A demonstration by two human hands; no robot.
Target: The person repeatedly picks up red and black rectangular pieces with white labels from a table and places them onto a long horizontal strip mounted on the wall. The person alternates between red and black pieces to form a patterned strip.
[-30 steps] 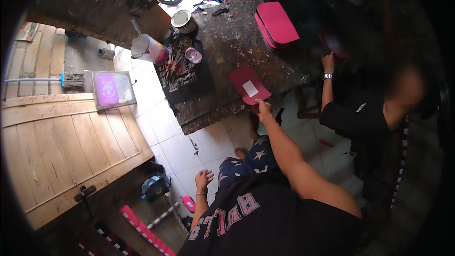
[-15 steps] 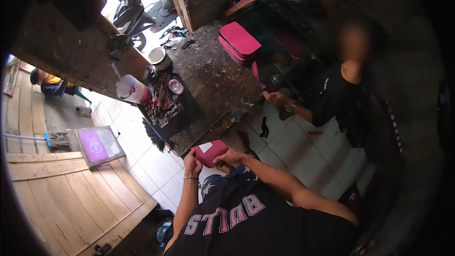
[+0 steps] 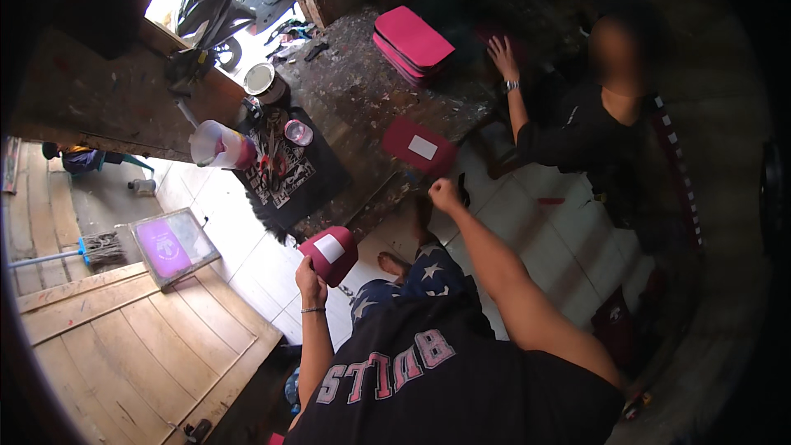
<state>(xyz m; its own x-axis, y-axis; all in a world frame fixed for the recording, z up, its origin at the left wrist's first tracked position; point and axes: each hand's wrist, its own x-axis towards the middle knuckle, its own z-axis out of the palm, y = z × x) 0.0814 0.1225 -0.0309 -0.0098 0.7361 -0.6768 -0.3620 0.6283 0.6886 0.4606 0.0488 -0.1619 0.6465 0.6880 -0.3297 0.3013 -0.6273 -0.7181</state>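
Panel [image 3: 329, 255], maroon with a white label, is in the left hand [image 3: 311, 284]; thumb and fingers grasp its near edge, off the table's near-left corner and above the floor tiles. Second panel [image 3: 402, 137], same colour and label, lies flat on the table [image 3: 354, 99], its near-right end at the table's edge.

Key relation: second panel sits just beyond the right hand [image 3: 445, 195], forward and slightly left of it. Long axis runs obliquely, from far left to near right, so the near-right end is the part closest to the knuckles. Right hand is clearly the nearer; left hand is well apart, lower and to the left, and occupied.

Right hand state: fingers curled in, nothing seen in the grasp. Contact with the panel's edge cannot be told from this view.

Surroundings: pink stack [image 3: 414, 41] farther up the table, past the second panel. Co-worker's hand [image 3: 501, 58], fingers spread, right of the stack; whether it presses on anything is too dark to tell. Cup [image 3: 298, 133] and scissors [image 3: 274, 169] rest on the left side, with tub [image 3: 221, 146] beside them and can [image 3: 260, 80] behind.
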